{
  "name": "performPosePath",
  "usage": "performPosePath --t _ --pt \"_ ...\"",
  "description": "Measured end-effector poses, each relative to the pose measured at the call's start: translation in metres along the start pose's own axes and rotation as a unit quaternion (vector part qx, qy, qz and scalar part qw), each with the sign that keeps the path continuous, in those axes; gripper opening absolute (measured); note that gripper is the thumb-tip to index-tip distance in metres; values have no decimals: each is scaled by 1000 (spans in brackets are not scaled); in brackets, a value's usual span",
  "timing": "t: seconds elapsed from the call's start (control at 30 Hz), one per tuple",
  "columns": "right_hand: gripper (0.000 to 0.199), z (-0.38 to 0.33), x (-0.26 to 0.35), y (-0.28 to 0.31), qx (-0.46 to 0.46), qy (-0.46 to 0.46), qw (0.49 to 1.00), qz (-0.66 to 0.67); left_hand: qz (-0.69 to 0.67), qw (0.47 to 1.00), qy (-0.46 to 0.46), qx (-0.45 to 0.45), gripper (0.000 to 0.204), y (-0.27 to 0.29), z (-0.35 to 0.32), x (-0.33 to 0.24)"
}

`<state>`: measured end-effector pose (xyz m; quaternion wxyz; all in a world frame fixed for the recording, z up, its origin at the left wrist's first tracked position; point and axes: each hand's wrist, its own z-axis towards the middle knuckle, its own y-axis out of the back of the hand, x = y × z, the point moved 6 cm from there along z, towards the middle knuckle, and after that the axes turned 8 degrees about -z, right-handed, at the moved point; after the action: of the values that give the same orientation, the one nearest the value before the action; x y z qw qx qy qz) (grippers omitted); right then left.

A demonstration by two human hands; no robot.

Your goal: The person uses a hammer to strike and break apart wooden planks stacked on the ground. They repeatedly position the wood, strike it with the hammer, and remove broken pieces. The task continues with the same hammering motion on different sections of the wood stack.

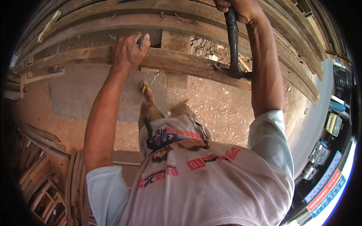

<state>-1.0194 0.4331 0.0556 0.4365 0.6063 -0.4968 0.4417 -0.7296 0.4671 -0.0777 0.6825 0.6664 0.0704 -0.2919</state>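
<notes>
My right hand (pixel 241 9), at the top of the view, is closed round the dark handle of a hammer (pixel 232 41). The hammer hangs head down, its metal head beside the right end of a long wooden beam (pixel 177 62); whether they touch is unclear. Over that same beam, further left, lies my left hand (pixel 130 49), its fingers curled at the far side and the thumb raised. It appears to grip the beam, though the fingertips are partly hidden.
Several long planks (pixel 135 23) run parallel beyond the beam, with nails sticking out of one. A crosswise board (pixel 175 45) lies under them, next to wood chips (pixel 211 51). Wooden frames (pixel 45 199) are stacked at lower left. Parked vehicles (pixel 333 124) stand at far right.
</notes>
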Motion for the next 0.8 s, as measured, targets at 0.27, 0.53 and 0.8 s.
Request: performPosePath --t 0.27,0.53,0.8 --pt "31 36 -50 35 10 -26 994 106 -28 997 -42 -64 49 0 -4 0" --pt "35 50 -79 57 -108 -43 993 21 -40 977 -146 -149 29 4 -12 -12" --pt "40 -18 15 -10 -123 85 977 -150 -30 993 -67 -93 34 -4 -11 2"
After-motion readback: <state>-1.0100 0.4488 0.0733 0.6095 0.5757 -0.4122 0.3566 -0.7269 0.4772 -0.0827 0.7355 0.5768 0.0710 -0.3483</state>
